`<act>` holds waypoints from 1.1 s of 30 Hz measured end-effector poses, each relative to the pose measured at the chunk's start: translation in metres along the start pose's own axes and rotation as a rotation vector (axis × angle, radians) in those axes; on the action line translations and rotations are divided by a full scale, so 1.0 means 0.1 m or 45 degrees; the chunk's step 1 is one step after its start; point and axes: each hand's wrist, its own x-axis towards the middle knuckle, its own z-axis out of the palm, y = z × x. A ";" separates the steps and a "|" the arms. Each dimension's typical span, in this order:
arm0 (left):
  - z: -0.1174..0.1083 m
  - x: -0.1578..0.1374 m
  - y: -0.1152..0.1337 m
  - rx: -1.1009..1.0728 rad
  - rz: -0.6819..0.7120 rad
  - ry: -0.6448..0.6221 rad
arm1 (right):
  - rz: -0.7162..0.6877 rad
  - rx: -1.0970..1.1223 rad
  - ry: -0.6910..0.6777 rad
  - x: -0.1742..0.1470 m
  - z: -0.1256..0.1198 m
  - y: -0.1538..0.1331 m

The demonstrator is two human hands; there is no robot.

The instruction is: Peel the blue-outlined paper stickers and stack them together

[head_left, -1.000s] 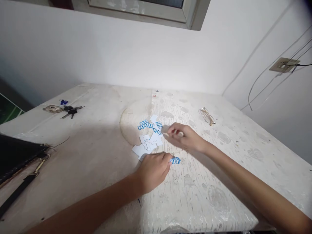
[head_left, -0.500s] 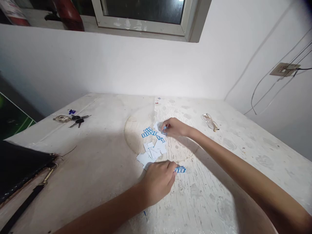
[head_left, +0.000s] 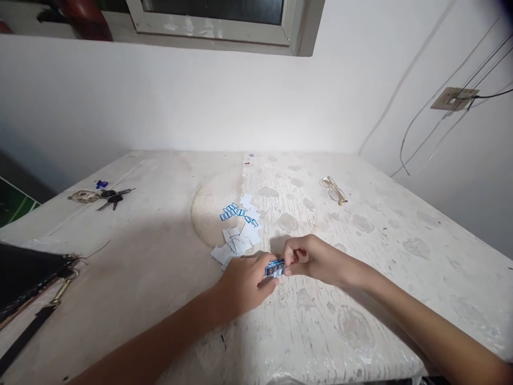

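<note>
My left hand (head_left: 244,283) is closed, thumb and fingers gripping a small stack of white paper pieces (head_left: 274,268) with blue-outlined rectangles. At the stack's right end, my right hand (head_left: 315,259) pinches its edge between thumb and fingertips; whether it holds a separate piece there is hard to make out. Just beyond my left hand, plain white paper pieces (head_left: 244,239) overlap in a loose pile, partly hidden by that hand. More blue-marked paper pieces (head_left: 230,212) lie in a curved row behind them.
The pale, worn table (head_left: 160,299) meets a white wall. Eyeglasses (head_left: 334,190) rest at the back right. Keys (head_left: 113,198) lie at the back left, beside a small blue item (head_left: 101,184). A black bag (head_left: 30,283) with a strap occupies the left edge.
My right hand has come back from the far side of the paper pile to the stack in my left hand. The camera view has shifted slightly.
</note>
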 end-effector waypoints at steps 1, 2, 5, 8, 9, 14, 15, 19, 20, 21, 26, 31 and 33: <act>-0.02 0.00 0.01 -0.026 -0.010 -0.024 | -0.029 -0.047 0.019 0.01 0.03 0.03; -0.03 0.00 0.01 -0.043 -0.019 -0.045 | -0.061 -0.082 0.044 0.02 0.06 0.05; -0.04 -0.01 0.02 -0.039 -0.010 -0.051 | -0.143 -0.171 0.129 0.04 0.12 0.13; 0.01 -0.01 0.00 -0.006 0.021 0.021 | -0.111 -0.172 0.143 0.05 0.16 0.17; 0.03 -0.01 -0.01 0.002 0.034 0.043 | -0.088 -0.154 0.130 0.04 0.17 0.17; 0.13 0.00 -0.06 0.084 0.103 0.138 | -0.102 0.090 0.078 0.06 0.09 0.08; 0.14 0.00 -0.07 0.107 0.119 0.156 | -0.105 0.136 0.128 0.09 0.06 0.07; 0.18 0.00 -0.09 0.190 0.156 0.169 | -0.071 -0.046 0.346 0.41 -0.09 0.10; 0.18 0.00 -0.09 0.205 0.152 0.169 | -0.104 -0.183 0.348 0.53 -0.12 0.11; 0.18 0.00 -0.09 0.216 0.148 0.168 | -0.150 -0.322 0.344 0.68 -0.15 0.13; 0.18 -0.01 -0.08 0.226 0.147 0.161 | -0.229 -0.561 0.215 1.41 -0.18 0.07; 0.20 -0.02 -0.09 0.220 0.155 0.155 | -0.219 -0.694 -0.043 1.80 -0.03 -0.16; 0.20 -0.03 -0.08 0.219 0.154 0.149 | -0.171 -0.759 -0.093 1.85 0.02 -0.24</act>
